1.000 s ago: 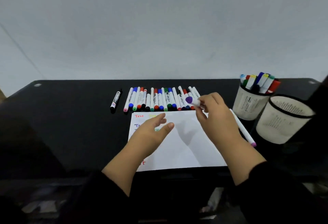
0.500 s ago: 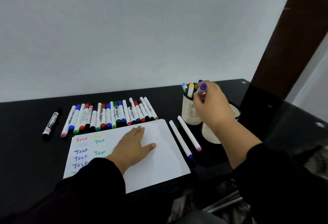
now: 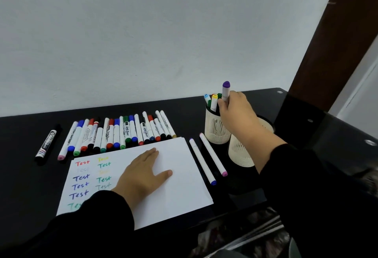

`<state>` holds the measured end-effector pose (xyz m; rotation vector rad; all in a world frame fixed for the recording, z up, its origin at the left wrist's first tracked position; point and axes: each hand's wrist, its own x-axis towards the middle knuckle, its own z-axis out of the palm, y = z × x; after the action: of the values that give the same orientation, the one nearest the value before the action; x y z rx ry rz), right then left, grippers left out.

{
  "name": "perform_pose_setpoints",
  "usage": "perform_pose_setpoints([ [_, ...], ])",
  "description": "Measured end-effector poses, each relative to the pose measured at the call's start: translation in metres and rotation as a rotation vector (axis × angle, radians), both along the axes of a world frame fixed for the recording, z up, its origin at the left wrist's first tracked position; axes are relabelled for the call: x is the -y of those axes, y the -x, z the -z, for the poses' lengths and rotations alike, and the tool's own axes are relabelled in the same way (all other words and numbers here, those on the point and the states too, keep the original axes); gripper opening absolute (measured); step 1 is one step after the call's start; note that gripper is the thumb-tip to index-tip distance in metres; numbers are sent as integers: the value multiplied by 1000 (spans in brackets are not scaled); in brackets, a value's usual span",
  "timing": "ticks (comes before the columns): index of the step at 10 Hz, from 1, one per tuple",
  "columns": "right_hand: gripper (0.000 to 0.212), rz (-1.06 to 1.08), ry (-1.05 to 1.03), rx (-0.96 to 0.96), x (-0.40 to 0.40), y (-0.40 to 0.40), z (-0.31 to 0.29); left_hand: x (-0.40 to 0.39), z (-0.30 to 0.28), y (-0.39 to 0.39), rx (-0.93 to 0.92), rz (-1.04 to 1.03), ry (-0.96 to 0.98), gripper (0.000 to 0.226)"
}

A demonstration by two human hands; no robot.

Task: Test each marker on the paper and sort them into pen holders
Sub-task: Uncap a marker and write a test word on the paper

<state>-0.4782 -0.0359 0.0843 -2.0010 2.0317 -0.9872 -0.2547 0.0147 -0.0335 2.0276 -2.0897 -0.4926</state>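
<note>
My right hand (image 3: 237,114) grips a purple-capped marker (image 3: 225,90) upright, its lower end inside the far white mesh pen holder (image 3: 214,131), which holds several capped markers. A second mesh holder (image 3: 240,153) stands nearer, partly behind my right forearm. My left hand (image 3: 141,174) lies flat, fingers straight, on the white paper (image 3: 180,180), which bears rows of the word "Test" in several colours. A row of markers (image 3: 122,133) lies behind the paper.
Two thin white markers (image 3: 208,159) lie between the paper and the holders. A black marker (image 3: 48,143) lies alone at far left. The black table's (image 3: 20,176) front edge is close below the paper. A dark door frame (image 3: 331,43) rises at right.
My right hand carried the purple-capped marker from the row over to the far holder and stood it upright there. My left hand settled flat on the paper. The view swung right.
</note>
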Motion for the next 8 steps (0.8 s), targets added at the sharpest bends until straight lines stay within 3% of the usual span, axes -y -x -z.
perform_pose_setpoints([
  [1,29,21,-8,-13,7,0,-1,-1,0,1,-15,-1,22,77],
  [3,70,2,-8,-126,7,9,1,-1,3,-1,-33,-8,36,77],
  [4,69,-3,5,-149,8,10,1,0,4,-2,-36,-7,43,77],
  [6,35,-20,-27,-174,11,13,-1,1,4,-2,-37,-5,38,77],
  [8,28,-13,-80,-207,12,15,-3,0,2,-1,-33,-9,19,77],
])
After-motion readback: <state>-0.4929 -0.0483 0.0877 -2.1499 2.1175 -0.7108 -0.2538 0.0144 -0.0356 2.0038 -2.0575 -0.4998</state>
